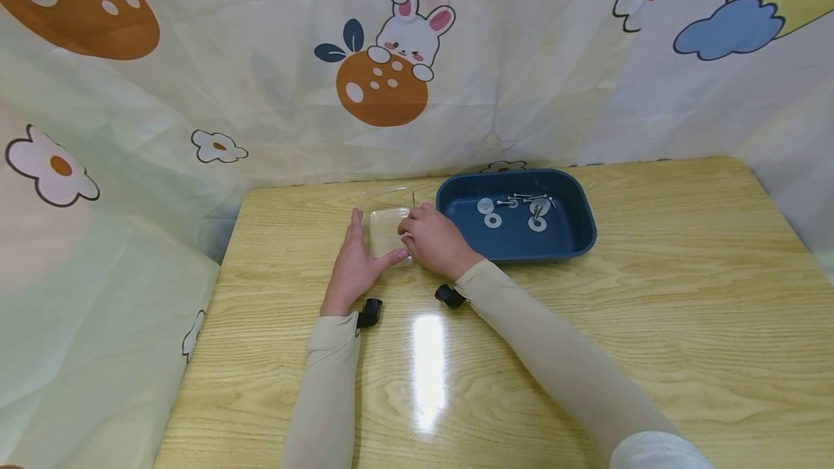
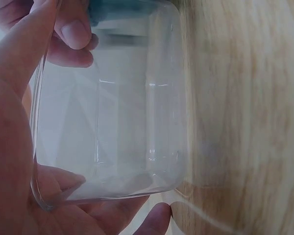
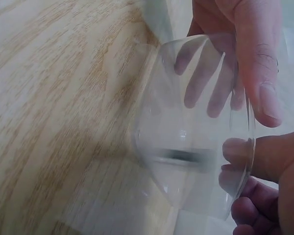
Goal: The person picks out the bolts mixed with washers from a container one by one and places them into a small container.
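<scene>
A clear square box stands on the table, its rim upward. My left hand holds its left and near side, thumb along the rim and fingers spread on the outer wall. My right hand is at the box's right side, fingers loosely curled. In the wrist views its thumb and a fingertip reach over the rim, while other fingers stay outside. Just below these tips, inside the box, is a dark motion-blurred streak, apart from the fingers. Its kind cannot be made out.
Right of the box stands a blue tray with several washers and several screws. A faint clear piece lies behind the box. A printed cloth hangs along the table's back and left edges.
</scene>
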The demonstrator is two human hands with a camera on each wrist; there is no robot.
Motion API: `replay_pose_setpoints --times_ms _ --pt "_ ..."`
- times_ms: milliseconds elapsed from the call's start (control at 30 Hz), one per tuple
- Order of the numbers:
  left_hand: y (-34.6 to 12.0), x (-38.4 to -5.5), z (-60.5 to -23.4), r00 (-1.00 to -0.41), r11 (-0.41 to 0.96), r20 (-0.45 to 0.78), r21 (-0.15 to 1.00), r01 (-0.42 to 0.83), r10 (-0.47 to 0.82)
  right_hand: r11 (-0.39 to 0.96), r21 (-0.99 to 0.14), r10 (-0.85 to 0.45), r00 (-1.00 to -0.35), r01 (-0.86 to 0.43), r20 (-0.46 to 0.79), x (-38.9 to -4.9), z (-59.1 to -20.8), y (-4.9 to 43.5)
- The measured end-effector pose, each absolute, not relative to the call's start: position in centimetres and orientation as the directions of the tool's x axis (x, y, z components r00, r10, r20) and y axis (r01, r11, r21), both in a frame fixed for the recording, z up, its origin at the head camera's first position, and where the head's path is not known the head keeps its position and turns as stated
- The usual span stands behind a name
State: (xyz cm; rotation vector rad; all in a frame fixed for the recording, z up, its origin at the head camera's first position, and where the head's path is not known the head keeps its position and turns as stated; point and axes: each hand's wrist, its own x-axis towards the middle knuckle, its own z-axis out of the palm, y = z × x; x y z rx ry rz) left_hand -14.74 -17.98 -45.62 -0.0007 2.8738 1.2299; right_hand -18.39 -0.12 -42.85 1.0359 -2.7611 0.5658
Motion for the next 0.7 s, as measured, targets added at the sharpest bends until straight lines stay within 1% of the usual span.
replay_pose_setpoints --times_ms 200,367,700 --pt "-17.9 -14.7 -45.6 -1.0 0.688 -0.014 0.726 -0.008 0.004 0.694 -0.306 -0.579 -0.758 -0.651 0.3 -18.4 -42.7 0.1" --pt "-17.8 -14.7 -45.6 -1.0 0.687 -0.021 0.726 -0.023 -0.011 0.694 -0.332 -0.56 -0.769 -0.639 0.308 -18.3 -42.2 0.6" --pt "-17.8 -14.7 -45.8 -0.998 0.677 -0.046 0.734 -0.055 -0.032 0.754 -0.324 -0.454 -0.81 -0.571 0.371 -18.1 -41.3 2.4"
